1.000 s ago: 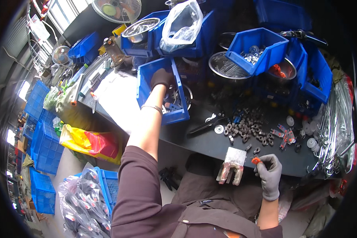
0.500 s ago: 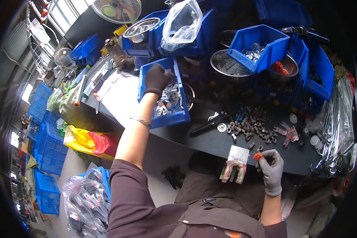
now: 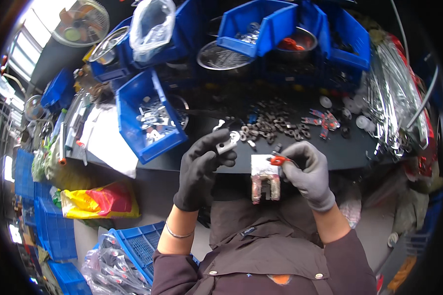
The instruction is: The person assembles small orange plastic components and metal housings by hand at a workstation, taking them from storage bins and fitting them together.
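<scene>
Two gloved hands meet above the near edge of the dark workbench [image 3: 359, 152]: the left hand [image 3: 202, 169], in a dark glove, pinches a small silvery metal piece [image 3: 226, 146] between thumb and fingertips. The right hand [image 3: 307, 172] (grey glove) has its fingers curled shut on a small orange part [image 3: 278, 160], touching the top of a metal bracket [image 3: 265, 178]. Behind the left hand sits a blue bin [image 3: 147, 120] of metal parts.

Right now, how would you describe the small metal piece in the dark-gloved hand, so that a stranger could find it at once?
Start at the black workbench and the open blue bin of metal parts on its left end. Just right of the bin, the left hand in a dark glove pinches a small flat silver metal piece. Unlike the right hand's orange-tipped part, it is plain metal.
</scene>
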Motion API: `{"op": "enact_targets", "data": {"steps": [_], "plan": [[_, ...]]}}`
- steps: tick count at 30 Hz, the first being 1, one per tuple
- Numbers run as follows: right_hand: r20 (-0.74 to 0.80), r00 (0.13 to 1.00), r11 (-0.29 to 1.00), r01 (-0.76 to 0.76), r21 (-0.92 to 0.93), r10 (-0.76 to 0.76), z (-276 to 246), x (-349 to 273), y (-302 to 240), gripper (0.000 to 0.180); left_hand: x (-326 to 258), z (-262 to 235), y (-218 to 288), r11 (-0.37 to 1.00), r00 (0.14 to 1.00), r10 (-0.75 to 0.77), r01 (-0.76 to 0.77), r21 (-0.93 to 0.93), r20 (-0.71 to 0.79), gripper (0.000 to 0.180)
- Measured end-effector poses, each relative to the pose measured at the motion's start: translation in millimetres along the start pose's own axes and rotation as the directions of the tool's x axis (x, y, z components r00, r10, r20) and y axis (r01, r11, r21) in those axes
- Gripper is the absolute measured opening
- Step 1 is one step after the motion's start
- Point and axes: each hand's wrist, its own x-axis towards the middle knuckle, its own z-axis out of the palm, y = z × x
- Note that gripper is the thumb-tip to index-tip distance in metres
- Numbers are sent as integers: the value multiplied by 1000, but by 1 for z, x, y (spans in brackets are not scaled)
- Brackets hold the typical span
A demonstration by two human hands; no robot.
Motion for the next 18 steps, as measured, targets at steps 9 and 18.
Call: {"op": "enact_targets", "data": {"steps": [9,18], "plan": [[115,991,988,78,-131,-63,0,-3,-3,15,-26,29,-31,982,997,-59,67,174,-52,27],[232,972,971,24,-237,33,-10,-7,-18,9,-32,29,-32,978,996,-85,77,195,35,24]]}}
